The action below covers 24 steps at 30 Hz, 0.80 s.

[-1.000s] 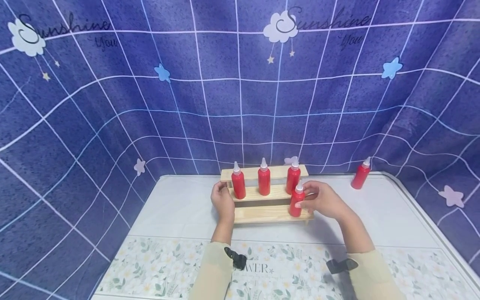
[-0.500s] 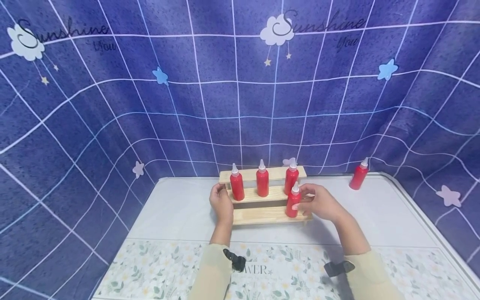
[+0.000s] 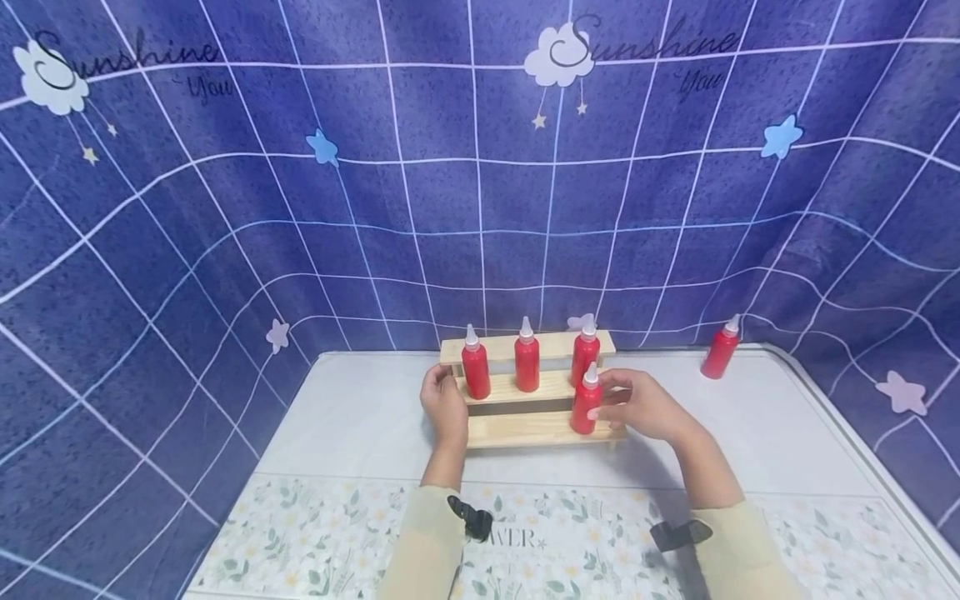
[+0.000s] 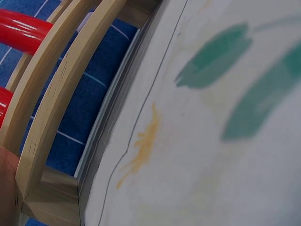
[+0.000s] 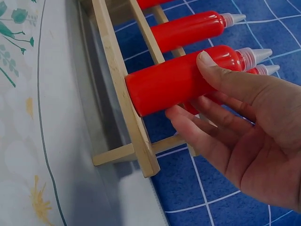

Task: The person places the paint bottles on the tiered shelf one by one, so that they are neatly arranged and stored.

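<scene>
A three-step wooden rack stands on the table. My left hand holds its left end; in the left wrist view only a sliver of that hand shows beside the rack's end. With thumb and fingers my right hand grips a red squeeze bottle with a pointed clear cap, upright at the right of the lowest step. In the right wrist view the thumb presses the bottle from one side and its base meets the front step. Three like bottles stand on the middle step, including a left one and a centre one.
Another red bottle stands at the table's back right, apart from the rack. A white table with a flower-printed front band lies under everything. A blue grid-patterned curtain hangs close behind and at both sides.
The bottle in my right hand has shifted slightly left along the lowest step, and the right hand moved with it. My left hand stays at the rack's left end.
</scene>
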### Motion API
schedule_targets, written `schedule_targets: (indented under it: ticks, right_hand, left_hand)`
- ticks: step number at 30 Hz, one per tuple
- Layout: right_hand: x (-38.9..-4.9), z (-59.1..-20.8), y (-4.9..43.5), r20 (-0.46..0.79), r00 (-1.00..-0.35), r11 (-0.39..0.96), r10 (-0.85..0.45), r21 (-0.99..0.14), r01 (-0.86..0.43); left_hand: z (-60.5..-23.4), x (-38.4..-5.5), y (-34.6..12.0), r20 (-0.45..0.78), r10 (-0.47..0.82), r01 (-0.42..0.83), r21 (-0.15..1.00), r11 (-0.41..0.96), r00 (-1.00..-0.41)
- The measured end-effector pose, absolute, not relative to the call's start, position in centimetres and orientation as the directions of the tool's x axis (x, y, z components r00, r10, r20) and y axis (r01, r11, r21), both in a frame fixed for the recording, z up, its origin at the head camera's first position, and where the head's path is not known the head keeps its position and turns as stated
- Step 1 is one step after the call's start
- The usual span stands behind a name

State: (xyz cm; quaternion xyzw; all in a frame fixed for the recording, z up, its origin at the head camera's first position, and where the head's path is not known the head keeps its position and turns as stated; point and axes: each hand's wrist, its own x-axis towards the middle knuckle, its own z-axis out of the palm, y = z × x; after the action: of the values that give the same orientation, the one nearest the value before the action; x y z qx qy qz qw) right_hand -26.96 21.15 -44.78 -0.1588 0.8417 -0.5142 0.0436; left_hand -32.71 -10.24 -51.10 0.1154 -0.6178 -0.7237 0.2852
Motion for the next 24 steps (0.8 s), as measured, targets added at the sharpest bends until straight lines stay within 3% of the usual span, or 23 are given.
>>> schedule_targets:
  ticks: [7, 13, 24]
  right_hand:
    - [-27.3, -45.2, 21.8, 0.118, -0.927, 0.43, -0.357, -0.86, -0.275]
    - [-27.3, -45.9, 23.3, 0.14, -0.895, 0.361, -0.424, -0.88, -0.309]
    - [-27.6, -43.2, 25.6, 0.135, -0.945, 0.429, -0.297, -0.866, -0.258]
  left_hand:
    - [-50.9, -32.8, -10.3, 0.195, -0.565, 0.276, 0.959, -0.06, -0.802]
    - [-51.1, -32.8, -10.3, 0.182, -0.573, 0.264, 0.963, -0.061, -0.799]
    - [-51.1, -32.7, -10.2, 0.185, -0.558, 0.262, 0.963, -0.059, -0.809]
